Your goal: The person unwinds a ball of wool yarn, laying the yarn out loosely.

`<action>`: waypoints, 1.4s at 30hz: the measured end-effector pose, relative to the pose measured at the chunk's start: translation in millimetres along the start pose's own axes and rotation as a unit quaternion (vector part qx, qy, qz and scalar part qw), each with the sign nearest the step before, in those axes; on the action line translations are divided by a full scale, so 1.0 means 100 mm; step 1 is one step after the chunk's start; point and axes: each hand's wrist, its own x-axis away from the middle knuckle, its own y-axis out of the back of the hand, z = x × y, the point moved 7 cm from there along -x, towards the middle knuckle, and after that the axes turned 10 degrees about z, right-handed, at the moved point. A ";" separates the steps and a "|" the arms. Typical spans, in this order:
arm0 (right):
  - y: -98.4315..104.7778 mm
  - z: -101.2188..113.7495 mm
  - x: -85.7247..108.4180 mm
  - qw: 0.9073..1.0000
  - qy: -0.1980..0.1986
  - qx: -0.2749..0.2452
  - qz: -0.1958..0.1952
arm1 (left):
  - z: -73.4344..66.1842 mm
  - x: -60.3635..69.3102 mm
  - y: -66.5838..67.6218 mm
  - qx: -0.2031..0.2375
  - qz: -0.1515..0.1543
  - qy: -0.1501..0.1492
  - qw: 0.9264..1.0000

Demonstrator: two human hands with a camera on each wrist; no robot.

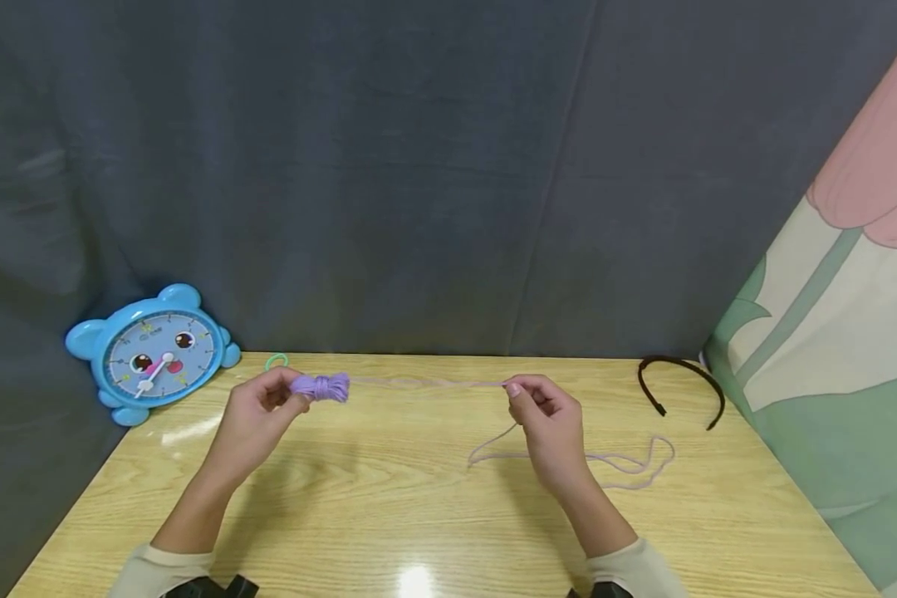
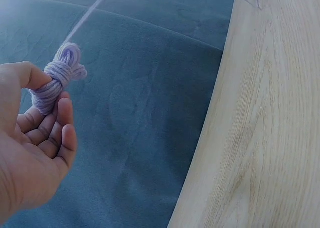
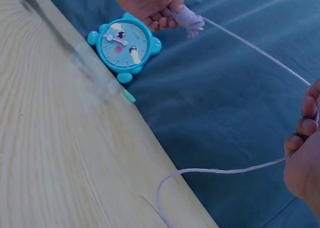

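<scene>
A small bundle of lilac yarn (image 1: 321, 387), wound tightly round its middle, is pinched between the thumb and fingers of my left hand (image 1: 257, 423). From the bundle a single strand (image 3: 255, 46) runs taut across to my right hand (image 1: 549, 428), which pinches it between thumb and fingertips. Below the right hand the loose tail of yarn (image 1: 658, 473) drops and lies in loops on the table. Both hands are held above the tabletop, well apart. In the left wrist view the yarn bundle (image 2: 59, 75) shows loops at its far end.
A blue animal-shaped clock (image 1: 160, 357) stands at the back left of the wooden table (image 1: 389, 515). Near it lies a small green ring (image 1: 276, 360). A dark headband (image 1: 680, 361) rests at the back right. A dark curtain (image 1: 419, 183) hangs behind the table.
</scene>
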 end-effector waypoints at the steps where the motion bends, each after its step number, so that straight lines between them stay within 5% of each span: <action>1: 0.02 0.01 0.00 1.000 0.001 -0.007 -0.002 | -0.01 0.00 0.00 0.000 0.000 -0.001 1.000; 14: 0.17 0.01 -0.07 0.995 0.030 -0.095 -0.025 | -0.02 0.00 0.00 -0.005 0.000 -0.001 1.000; 33: 0.39 0.13 -0.10 0.990 0.043 -0.124 -0.048 | -0.04 0.01 0.06 -0.014 -0.014 0.020 1.000; 42: 0.50 0.25 -0.11 0.980 0.086 -0.172 -0.052 | -0.03 0.01 0.05 -0.001 -0.014 0.016 1.000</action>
